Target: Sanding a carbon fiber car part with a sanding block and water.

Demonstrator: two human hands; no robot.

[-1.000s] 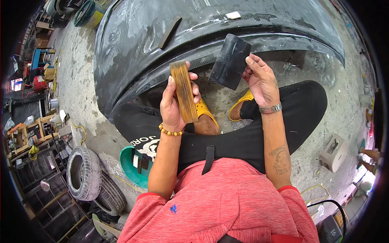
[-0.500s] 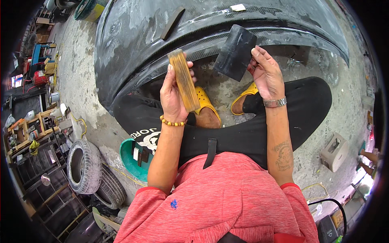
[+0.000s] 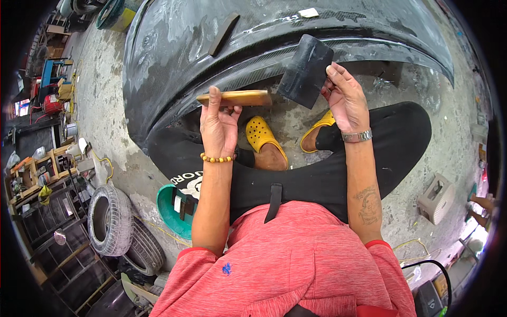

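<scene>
I sit on the ground in front of a large dark car body panel (image 3: 174,58). My left hand (image 3: 217,124) grips a flat wooden block (image 3: 243,98), held level just under the panel's lower edge. My right hand (image 3: 346,100) holds a dark rectangular sanding pad (image 3: 305,71) up against the same edge. Another dark flat block (image 3: 223,34) and a small white scrap (image 3: 308,12) lie on top of the panel. My feet in yellow clogs (image 3: 262,137) rest below the hands.
A teal bowl (image 3: 170,208) stands by my left knee. Two tyres (image 3: 108,219) lie at the lower left beside wooden racks (image 3: 31,174). A white plastic object (image 3: 437,198) sits on the concrete at the right. A black cable (image 3: 430,264) loops at the lower right.
My left hand has turned the wooden block from upright to level. Both hands have risen toward the panel's edge.
</scene>
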